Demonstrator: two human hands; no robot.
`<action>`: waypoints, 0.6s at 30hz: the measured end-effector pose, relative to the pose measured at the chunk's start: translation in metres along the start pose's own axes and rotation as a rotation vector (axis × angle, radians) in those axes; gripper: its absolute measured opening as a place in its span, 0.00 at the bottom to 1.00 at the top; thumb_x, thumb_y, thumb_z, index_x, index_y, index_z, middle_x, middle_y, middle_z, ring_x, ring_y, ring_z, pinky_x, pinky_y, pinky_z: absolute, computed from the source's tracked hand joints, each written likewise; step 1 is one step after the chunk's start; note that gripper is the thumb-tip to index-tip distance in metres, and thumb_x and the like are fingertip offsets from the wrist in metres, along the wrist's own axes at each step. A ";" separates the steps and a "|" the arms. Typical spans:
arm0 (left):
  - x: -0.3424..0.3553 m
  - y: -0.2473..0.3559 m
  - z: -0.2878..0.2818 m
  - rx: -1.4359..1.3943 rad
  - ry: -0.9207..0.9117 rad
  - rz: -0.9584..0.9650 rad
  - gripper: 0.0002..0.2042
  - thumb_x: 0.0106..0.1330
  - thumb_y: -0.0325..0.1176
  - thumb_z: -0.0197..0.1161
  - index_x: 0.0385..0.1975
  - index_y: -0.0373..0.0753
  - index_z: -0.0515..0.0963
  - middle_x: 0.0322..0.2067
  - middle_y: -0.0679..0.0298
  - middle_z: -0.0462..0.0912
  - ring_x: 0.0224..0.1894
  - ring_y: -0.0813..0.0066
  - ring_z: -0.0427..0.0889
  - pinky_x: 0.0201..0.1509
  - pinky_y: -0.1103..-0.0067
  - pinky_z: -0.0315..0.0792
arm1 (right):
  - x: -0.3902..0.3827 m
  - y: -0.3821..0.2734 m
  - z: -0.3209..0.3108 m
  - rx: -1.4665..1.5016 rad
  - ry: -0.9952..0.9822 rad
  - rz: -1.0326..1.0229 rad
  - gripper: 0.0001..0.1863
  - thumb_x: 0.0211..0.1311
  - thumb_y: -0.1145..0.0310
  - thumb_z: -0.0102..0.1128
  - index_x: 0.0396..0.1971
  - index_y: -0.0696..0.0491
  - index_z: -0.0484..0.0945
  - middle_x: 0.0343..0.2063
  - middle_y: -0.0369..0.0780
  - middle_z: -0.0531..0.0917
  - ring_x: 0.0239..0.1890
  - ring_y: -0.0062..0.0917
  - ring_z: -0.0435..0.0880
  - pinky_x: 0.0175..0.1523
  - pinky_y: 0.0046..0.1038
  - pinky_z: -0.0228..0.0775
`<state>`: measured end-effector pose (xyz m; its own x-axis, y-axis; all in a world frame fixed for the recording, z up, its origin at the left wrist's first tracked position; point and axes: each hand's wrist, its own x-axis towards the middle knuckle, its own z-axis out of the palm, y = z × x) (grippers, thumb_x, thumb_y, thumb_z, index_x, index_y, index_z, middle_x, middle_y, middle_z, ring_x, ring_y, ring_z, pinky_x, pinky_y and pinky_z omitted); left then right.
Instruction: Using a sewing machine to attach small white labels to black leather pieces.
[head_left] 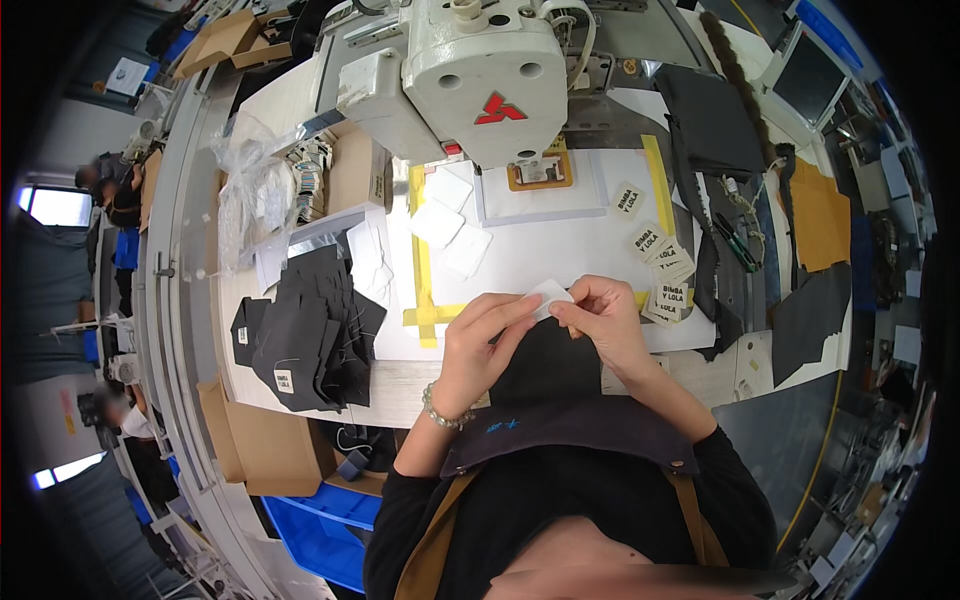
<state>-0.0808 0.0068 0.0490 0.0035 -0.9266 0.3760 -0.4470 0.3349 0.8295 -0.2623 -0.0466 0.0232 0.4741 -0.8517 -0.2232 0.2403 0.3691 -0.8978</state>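
Both my hands meet over the near edge of the white work area, pinching a small white square label (551,294) whose visible face is blank. My left hand (482,340) grips its left side with thumb and fingertips and wears a beaded bracelet. At its right corner are the closed fingertips of my right hand (608,322). Below them a black fabric piece (548,365) lies on the table. Printed cream labels (662,255) are spread and overlapped to the right. Blank white squares (440,222) lie to the left.
A large white sewing machine head (485,85) overhangs the far side, above a clear plastic frame (545,219). Yellow tape (655,185) borders the work area. Black fabric pieces (310,335) are piled at left, beside a cardboard box (357,170). Dark scissors (735,242) lie right.
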 end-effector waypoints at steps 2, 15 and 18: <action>-0.001 -0.005 -0.002 -0.027 -0.004 -0.046 0.13 0.55 0.18 0.67 0.41 0.36 0.83 0.33 0.61 0.83 0.32 0.71 0.80 0.34 0.81 0.73 | 0.000 0.000 0.000 0.010 -0.003 0.004 0.06 0.59 0.76 0.67 0.25 0.57 0.79 0.21 0.36 0.81 0.20 0.11 0.75 0.26 0.14 0.66; 0.033 -0.094 -0.086 0.381 0.242 -0.222 0.05 0.57 0.27 0.68 0.33 0.39 0.85 0.48 0.60 0.76 0.51 0.64 0.74 0.52 0.72 0.70 | -0.004 -0.009 -0.021 -0.177 -0.091 0.112 0.03 0.60 0.77 0.63 0.32 0.59 0.81 0.24 0.35 0.82 0.22 0.13 0.76 0.29 0.15 0.68; 0.048 -0.065 -0.079 0.375 0.332 -0.157 0.06 0.58 0.23 0.66 0.34 0.38 0.85 0.42 0.61 0.78 0.44 0.67 0.77 0.48 0.75 0.73 | 0.000 -0.016 -0.037 -0.308 -0.099 0.110 0.06 0.59 0.77 0.64 0.37 0.59 0.81 0.28 0.34 0.81 0.23 0.11 0.74 0.30 0.14 0.67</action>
<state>0.0189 -0.0456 0.0457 0.3528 -0.8361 0.4200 -0.7075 0.0554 0.7045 -0.2975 -0.0664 0.0237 0.5665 -0.7673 -0.3006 -0.0763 0.3143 -0.9462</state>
